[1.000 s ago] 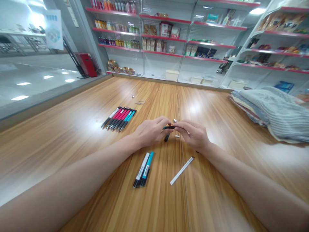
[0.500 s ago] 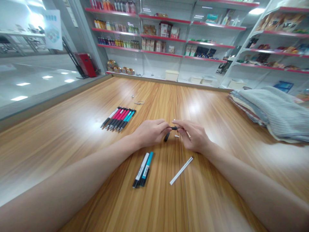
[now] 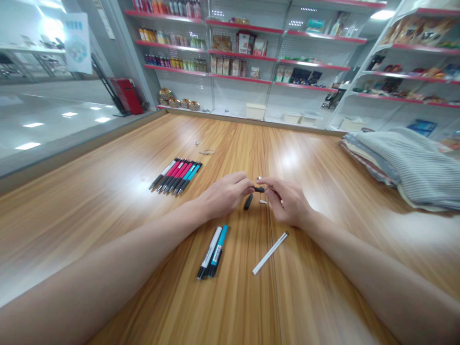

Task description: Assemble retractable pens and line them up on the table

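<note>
My left hand [image 3: 228, 194] and my right hand [image 3: 290, 202] meet over the wooden table, each with its fingertips pinched on one end of a short black pen part [image 3: 259, 189]. Its ends are hidden by the fingers. Just below lies another black pen piece [image 3: 248, 201], with a small white pointed piece [image 3: 263, 201] beside it. A tiny shiny piece [image 3: 258, 178] shows by my right index finger. Nearer to me are a white pen barrel [image 3: 212, 247] and a blue pen barrel [image 3: 220, 247], side by side. Two thin white refills [image 3: 270, 253] lie to the right.
Several pens [image 3: 176, 176] in white, pink and blue lie in a row at the left. Behind them are a thin looped tie [image 3: 207, 152] and a small metal bit [image 3: 196, 142]. Folded cloths [image 3: 406, 167] are stacked at the right. Stocked shelves [image 3: 240, 55] stand beyond the table.
My left hand has shifted slightly up and away from the black piece on the table, which shows more fully. The held black part has tilted a little. Everything else lies as before.
</note>
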The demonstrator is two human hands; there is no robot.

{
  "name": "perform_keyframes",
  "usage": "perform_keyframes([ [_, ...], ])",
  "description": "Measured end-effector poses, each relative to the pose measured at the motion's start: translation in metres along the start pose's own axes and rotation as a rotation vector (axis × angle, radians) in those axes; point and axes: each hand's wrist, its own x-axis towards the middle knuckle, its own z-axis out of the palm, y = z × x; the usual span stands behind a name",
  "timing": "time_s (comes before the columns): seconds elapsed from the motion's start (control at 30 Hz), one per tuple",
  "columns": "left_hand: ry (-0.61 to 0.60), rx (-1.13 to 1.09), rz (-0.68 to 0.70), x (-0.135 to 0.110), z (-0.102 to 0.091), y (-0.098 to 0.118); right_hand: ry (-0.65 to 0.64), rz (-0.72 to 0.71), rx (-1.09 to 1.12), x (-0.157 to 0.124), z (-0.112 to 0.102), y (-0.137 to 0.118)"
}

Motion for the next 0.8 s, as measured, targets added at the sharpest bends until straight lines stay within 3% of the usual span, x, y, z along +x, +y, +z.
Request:
perform_keyframes([
  [0.33, -0.099, -0.008, -0.023, -0.0029, 0.0032, -0.0015, 0.011, -0.005, 0.031, 0.0008, -0.0006, -0.0015],
  [0.57, -0.071, -0.006, -0.046, -0.0021, -0.0019, 0.0005, 0.030, 0.013, 0.036, 0.0001, -0.0010, -0.0028],
  [0.8, -0.137, 0.056, -0.065, -0.0025, -0.0013, 0.0011, 0.014, -0.039, -0.013, 0.0006, -0.0003, 0.0023],
])
